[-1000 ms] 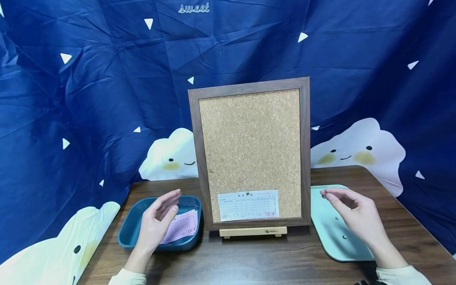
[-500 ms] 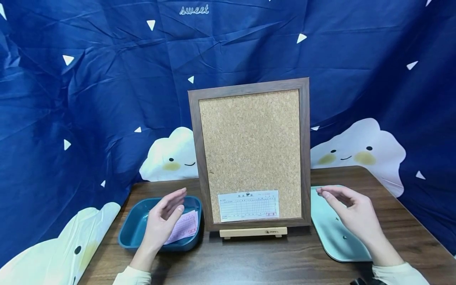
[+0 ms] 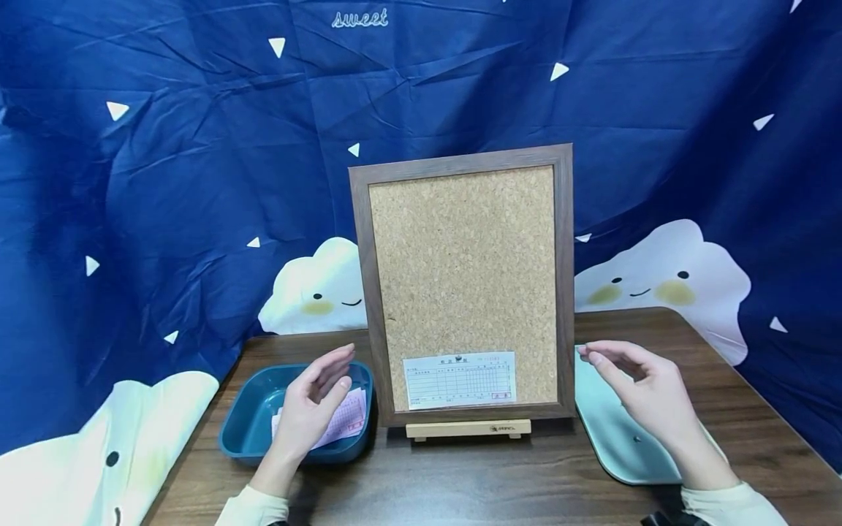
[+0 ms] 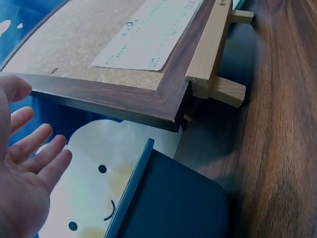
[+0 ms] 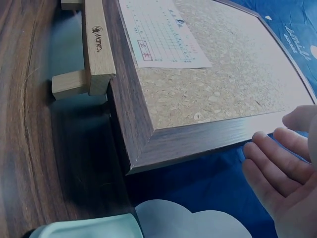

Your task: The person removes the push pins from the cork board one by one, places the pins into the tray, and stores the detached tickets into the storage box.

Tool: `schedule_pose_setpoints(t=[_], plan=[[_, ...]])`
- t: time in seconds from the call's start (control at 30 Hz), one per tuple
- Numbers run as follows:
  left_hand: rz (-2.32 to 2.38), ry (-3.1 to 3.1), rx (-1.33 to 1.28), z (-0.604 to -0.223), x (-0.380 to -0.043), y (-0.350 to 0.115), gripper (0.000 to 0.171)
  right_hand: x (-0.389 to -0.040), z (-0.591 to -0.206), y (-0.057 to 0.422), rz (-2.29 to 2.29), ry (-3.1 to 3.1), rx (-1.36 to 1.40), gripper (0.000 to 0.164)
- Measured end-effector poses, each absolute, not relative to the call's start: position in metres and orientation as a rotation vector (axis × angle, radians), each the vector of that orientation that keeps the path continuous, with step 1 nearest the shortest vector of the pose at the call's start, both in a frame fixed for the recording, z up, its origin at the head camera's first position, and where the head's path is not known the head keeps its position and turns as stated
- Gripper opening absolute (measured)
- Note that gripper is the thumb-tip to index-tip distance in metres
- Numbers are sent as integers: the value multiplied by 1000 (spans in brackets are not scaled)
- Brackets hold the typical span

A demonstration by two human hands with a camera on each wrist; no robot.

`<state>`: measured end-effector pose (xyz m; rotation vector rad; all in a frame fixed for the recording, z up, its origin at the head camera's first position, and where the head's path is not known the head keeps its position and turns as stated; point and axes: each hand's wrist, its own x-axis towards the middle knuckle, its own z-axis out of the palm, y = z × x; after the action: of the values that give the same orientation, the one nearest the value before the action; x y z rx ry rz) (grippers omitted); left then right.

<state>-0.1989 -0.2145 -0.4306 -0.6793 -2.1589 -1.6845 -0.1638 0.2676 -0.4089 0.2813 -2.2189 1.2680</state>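
A dark-framed corkboard [image 3: 463,277] leans upright on a small wooden easel [image 3: 468,429]. A printed paper form [image 3: 459,380] with a grid and a red stamp lies against the cork along the bottom. My left hand [image 3: 305,409] hovers over the dark blue tub [image 3: 232,437], fingers loosely bent and holding nothing. Partly behind that hand, pink slips [image 3: 347,418] lie in the tub. Over the mint green tray [image 3: 608,431] hangs my right hand [image 3: 647,398], also holding nothing, its fingertips near the board's right side. Both wrist views show the fingers apart from the frame.
A small pin-like object [image 3: 636,439] sits on the tray, beside the right forearm. The brown wooden table [image 3: 487,486] carries everything. Behind it hangs a dark blue curtain [image 3: 197,183] printed with white clouds and triangles.
Both hands have drifted inward, the left one to the right and the right one to the left, rising slightly. More of the slips' left side shows. Board, form, tub and tray stay in place.
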Motion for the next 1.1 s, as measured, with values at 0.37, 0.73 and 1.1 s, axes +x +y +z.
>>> schedule_pose_setpoints(t=[0.37,0.73,1.1], plan=[[-1713,-2179,-667,-429,-198,-206,44,-166,-405,261,1287,-2223,317,18],[-1708,-2178,-711,-427,-201,-199,44,-169,-401,252,1307,-2222,337,17],[-1717,-2153,-757,-430,-205,-193,40,-174,-399,241,1347,-2217,383,17]])
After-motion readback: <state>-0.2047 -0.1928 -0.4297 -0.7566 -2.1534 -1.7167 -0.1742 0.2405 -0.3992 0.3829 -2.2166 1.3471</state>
